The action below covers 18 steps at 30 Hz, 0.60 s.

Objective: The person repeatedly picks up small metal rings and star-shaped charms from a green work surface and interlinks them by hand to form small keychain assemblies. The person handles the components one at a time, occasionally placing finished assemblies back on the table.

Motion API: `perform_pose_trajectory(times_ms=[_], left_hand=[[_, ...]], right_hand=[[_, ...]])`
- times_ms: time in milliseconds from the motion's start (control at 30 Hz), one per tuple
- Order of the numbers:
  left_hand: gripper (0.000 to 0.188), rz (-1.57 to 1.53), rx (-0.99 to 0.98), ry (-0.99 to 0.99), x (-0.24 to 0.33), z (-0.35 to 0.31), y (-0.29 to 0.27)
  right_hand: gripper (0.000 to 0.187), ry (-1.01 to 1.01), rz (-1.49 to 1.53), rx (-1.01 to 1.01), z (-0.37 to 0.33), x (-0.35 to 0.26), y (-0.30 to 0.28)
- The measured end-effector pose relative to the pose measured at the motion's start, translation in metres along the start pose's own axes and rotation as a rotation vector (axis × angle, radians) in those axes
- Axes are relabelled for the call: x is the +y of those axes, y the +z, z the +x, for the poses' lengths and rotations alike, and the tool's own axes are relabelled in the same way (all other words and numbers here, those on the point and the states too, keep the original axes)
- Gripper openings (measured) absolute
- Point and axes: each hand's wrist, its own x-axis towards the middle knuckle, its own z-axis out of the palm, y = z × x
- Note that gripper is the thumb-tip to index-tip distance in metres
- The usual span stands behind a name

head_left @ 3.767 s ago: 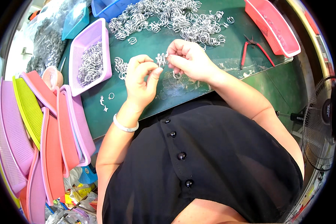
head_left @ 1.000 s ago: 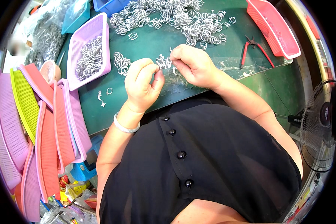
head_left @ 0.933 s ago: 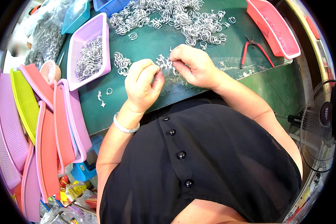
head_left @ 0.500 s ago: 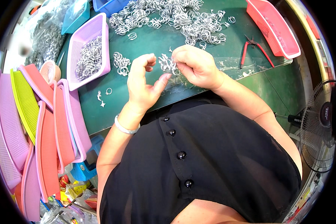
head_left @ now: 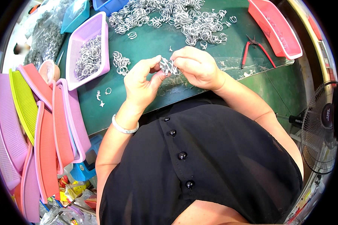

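A small bunch of silvery metal rings [head_left: 168,66] is held up over the near part of the green table. On its left side, the thumb and fingers of my left hand [head_left: 142,79] are closed on the bunch. My right hand [head_left: 199,69] grips it from the right, fingers curled in a pinch; part of the bunch is hidden behind them. A little pile of similar rings [head_left: 121,63] lies left of my left hand. Nearer the table's left edge are a single ring [head_left: 108,90] and a tiny star-shaped piece [head_left: 102,104].
A large heap of rings [head_left: 176,18] spreads across the far table [head_left: 154,43]. At left stands a purple basket [head_left: 106,56] of rings, beside stacked empty baskets [head_left: 47,150]. Red-handled pliers [head_left: 254,43] and a pink basket [head_left: 294,50] lie right; a fan [head_left: 319,127] stands beyond.
My left hand has closed its thumb and fingers onto the bunch of rings, which it was apart from before. My right hand has stayed nearly in place, still holding the bunch.
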Motion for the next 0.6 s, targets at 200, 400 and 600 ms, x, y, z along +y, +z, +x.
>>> perform_pose_trajectory(times_ms=[200,400,600], left_hand=[[0.036,0.022,-0.079,-0.064,0.0031,0.0015,-0.0051],[0.044,-0.150,-0.105,-0.124,0.0068,0.0032,-0.0006],[0.042,-0.139,-0.239,-0.179,0.0020,-0.0014,-0.0067]], right_hand=[[0.014,0.251,0.197,-0.030,-0.0011,0.0004,0.0018],[0.008,0.681,0.606,-0.135,-0.0037,-0.0025,-0.0008],[0.006,0.821,0.739,-0.122,0.0007,-0.0042,-0.0008]])
